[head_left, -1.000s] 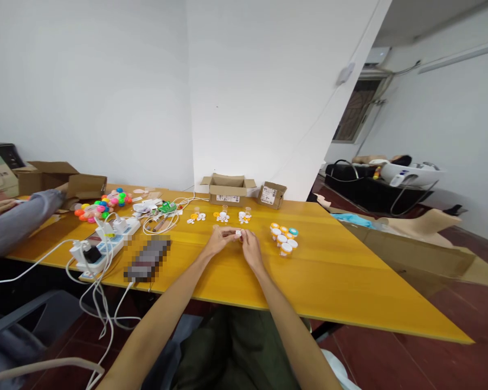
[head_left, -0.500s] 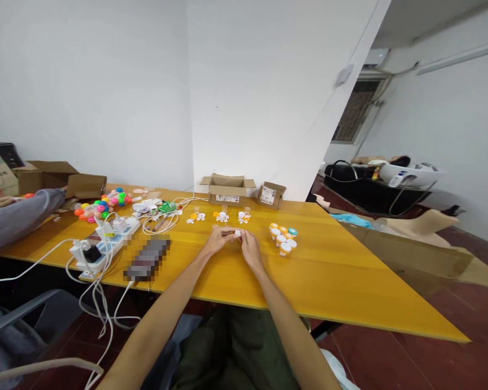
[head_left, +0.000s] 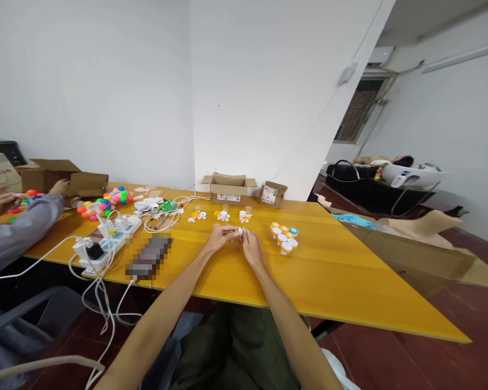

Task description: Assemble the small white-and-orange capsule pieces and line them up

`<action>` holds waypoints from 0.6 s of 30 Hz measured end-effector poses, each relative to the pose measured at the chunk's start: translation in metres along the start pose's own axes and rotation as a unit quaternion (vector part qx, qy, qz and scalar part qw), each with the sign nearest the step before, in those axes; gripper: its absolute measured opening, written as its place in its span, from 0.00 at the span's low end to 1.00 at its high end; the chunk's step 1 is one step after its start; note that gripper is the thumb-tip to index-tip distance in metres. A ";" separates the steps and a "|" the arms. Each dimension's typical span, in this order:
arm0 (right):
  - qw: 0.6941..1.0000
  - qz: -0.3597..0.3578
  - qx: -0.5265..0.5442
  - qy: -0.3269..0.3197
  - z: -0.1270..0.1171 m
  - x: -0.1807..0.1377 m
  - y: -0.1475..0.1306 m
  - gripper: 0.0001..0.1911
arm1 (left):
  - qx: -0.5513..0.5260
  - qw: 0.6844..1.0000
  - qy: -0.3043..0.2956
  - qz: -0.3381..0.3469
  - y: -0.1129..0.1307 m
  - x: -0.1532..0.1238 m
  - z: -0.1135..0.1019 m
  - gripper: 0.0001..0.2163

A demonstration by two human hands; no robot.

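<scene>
Above the middle of the table, my left hand (head_left: 218, 239) and my right hand (head_left: 250, 247) meet at the fingertips. Between them is a small white round piece with dark marks (head_left: 239, 232). Both hands are closed on it, and the fingers hide part of it. Just beyond my hands, small white and orange discs lie in loose piles, one of them a right-hand pile (head_left: 244, 218). Small clear cups, such as the right one (head_left: 248, 209), stand behind the piles. To the right of my right hand, several small jars (head_left: 286, 247) with white, orange and teal lids stand grouped.
Two cardboard boxes, one open box (head_left: 228, 192) and a smaller box (head_left: 273, 195), stand at the wall. Leftward are a phone (head_left: 150, 257), a power strip (head_left: 117, 238) with cables, and colourful balls (head_left: 93, 210). Another person's sleeve (head_left: 28, 227) and hands are at far left.
The white piece has turned between my fingertips and shows more of its marked face. At far left, the other person's arm has shifted, and a hand now reaches towards the box there.
</scene>
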State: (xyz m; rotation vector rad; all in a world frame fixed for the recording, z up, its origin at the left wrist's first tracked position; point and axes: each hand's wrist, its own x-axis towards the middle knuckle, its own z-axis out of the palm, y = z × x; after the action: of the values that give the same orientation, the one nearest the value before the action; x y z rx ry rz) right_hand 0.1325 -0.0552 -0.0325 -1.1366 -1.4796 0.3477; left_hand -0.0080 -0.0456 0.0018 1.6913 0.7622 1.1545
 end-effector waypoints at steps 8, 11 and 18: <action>0.999 0.029 0.022 0.031 -0.001 0.000 -0.002 0.28 | 0.183 0.973 0.098 0.095 0.006 -0.002 -0.010 0.09; 0.999 0.038 0.022 0.032 -0.002 0.001 -0.004 0.27 | 0.265 0.939 0.160 0.151 0.011 -0.005 -0.017 0.06; 0.999 0.026 -0.001 0.043 -0.003 0.001 -0.003 0.24 | 0.284 0.897 0.318 0.114 0.006 -0.007 -0.043 0.07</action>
State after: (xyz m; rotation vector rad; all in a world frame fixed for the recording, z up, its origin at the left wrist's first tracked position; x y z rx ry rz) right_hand 0.1336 -0.0571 -0.0290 -1.1777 -1.3780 0.3294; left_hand -0.0511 -0.0396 0.0107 1.9113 1.4455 1.8230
